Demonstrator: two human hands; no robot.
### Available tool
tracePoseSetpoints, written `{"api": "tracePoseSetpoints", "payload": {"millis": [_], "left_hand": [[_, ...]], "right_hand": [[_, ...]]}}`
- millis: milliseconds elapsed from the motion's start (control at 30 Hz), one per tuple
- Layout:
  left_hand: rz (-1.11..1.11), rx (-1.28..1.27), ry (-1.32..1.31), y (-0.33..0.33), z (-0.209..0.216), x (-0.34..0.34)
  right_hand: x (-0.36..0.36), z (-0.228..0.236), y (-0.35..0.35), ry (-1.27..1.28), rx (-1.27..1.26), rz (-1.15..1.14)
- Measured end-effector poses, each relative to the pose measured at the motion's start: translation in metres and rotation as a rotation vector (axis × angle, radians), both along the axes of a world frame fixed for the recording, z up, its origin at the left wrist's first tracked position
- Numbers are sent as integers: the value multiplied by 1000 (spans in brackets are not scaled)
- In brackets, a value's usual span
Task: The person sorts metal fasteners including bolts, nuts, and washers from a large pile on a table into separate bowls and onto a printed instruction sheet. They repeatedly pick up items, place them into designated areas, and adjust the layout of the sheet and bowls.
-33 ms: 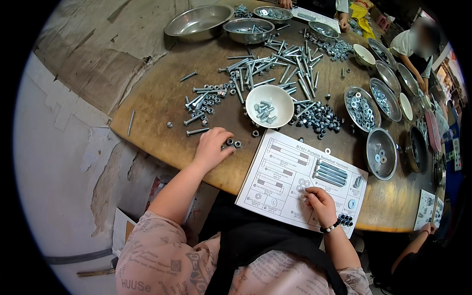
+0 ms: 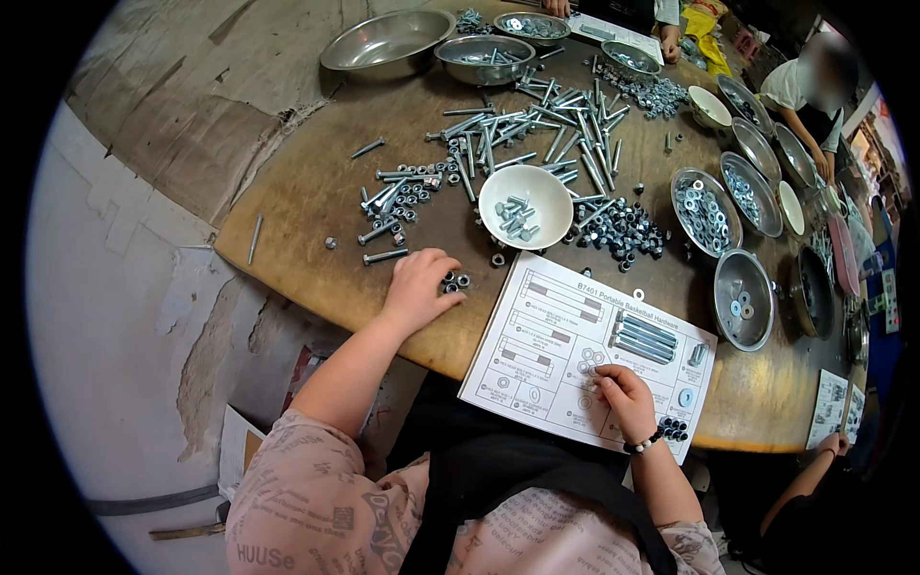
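Observation:
My left hand rests on the wooden table, its thumb and fingers apart, beside a few small hex nuts. Nothing shows in its grip. A single bolt lies just beyond the knuckles. Over the printed hardware sheet, my right hand has its thumb and fingertips pressed together near some washers; whatever may be between them is too small to make out. Long bolts lie in a row on the sheet, with a short bolt, a washer and dark nuts along its right side.
A white bowl of short bolts stands beyond the sheet. Piles of bolts and dark nuts spread behind it. Metal bowls of washers line the right. Other people sit around the table.
My left thumb has moved slightly toward me and away from the fingers, uncovering more of the nuts beside it. My right hand stays in place.

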State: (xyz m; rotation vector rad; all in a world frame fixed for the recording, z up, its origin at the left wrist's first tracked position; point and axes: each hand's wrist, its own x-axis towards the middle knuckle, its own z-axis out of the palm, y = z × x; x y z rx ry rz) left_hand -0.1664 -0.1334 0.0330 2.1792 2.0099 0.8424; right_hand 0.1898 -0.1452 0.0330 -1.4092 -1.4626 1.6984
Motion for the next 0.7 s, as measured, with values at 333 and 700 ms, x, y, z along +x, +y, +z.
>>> {"api": "tracePoseSetpoints", "payload": {"millis": [333, 700], "left_hand": [[84, -64, -92, 29, -25, -6], [-19, -334, -148, 2, -3, -27]], "right_hand": [[-2, -2, 0, 15, 20, -27], [1, -7, 1, 41, 34, -37]]}}
